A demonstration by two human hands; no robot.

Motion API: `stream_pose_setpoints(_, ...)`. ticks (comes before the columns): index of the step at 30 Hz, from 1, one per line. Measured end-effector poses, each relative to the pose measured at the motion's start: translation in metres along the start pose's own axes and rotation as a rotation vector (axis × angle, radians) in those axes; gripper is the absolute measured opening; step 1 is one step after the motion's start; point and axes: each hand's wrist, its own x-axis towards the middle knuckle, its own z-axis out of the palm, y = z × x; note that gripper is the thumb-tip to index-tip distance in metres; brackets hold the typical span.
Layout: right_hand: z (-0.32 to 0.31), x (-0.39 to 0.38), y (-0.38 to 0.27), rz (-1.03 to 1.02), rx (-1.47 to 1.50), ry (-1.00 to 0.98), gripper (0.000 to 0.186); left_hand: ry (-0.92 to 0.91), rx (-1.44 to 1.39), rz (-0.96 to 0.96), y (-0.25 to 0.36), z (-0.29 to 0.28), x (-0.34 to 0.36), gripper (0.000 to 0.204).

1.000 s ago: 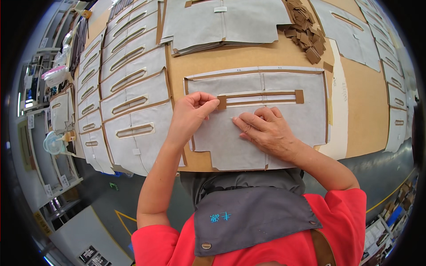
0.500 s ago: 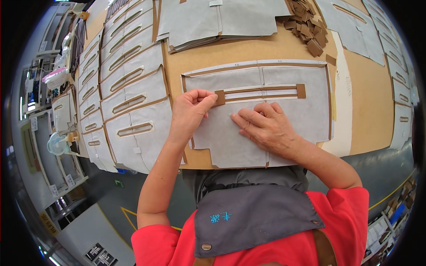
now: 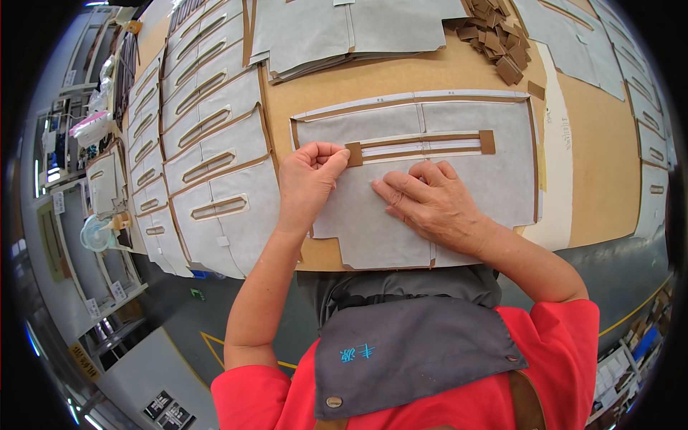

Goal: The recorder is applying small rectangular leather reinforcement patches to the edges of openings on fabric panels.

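Observation:
A grey fabric panel [image 3: 487, 190] with brown edges lies flat on the table in front of me. Across its upper middle runs a long slot [image 3: 401, 151] with brown strips and white bands. A small brown square patch [image 3: 355, 155] covers the slot's left end, and a matching brown patch [image 3: 487, 142] covers its right end. My left hand [image 3: 309, 179] pinches the outer edge of the left patch between thumb and forefinger. Just below the slot, my right hand [image 3: 430, 201] rests on the panel, fingers loosely bent and apart, with nothing visible in them.
Beyond the panel lies a stack of grey panels [image 3: 308, 36], with a heap of brown patches [image 3: 498, 43] to its right. Overlapping slotted panels [image 3: 229, 179] fill the left side. More panels [image 3: 650, 183] lie along the far right, past a pale strip [image 3: 559, 158].
Both hands stay in nearly the same poses at the panel. The whole view has shifted slightly.

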Motion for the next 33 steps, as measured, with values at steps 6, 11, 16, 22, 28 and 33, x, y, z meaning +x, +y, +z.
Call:
stream_pose_setpoints(6,-0.001,0.000,0.000,0.005,0.000,-0.017,0.042,0.032,0.007,0.010,0.001,0.004,-0.002,0.017)
stream_pose_setpoints(11,-0.001,0.000,0.000,0.000,0.012,-0.004,0.042,0.040,0.015,0.014,0.001,0.005,-0.003,0.017)
stream_pose_setpoints(16,0.001,-0.001,0.000,0.000,0.013,0.006,0.043,0.064,0.041,0.035,0.001,0.005,-0.003,0.018)
stream_pose_setpoints(22,0.001,0.000,0.000,-0.010,0.003,0.028,0.045,0.076,0.038,0.056,-0.002,0.007,-0.002,0.017)
stream_pose_setpoints(28,-0.013,0.012,-0.007,0.034,-0.012,-0.141,0.057,0.080,0.080,0.101,-0.004,0.007,-0.001,0.017)
stream_pose_setpoints(33,0.007,0.022,-0.007,0.042,-0.028,-0.076,0.063,0.116,0.104,0.114,-0.009,0.007,0.001,0.018)
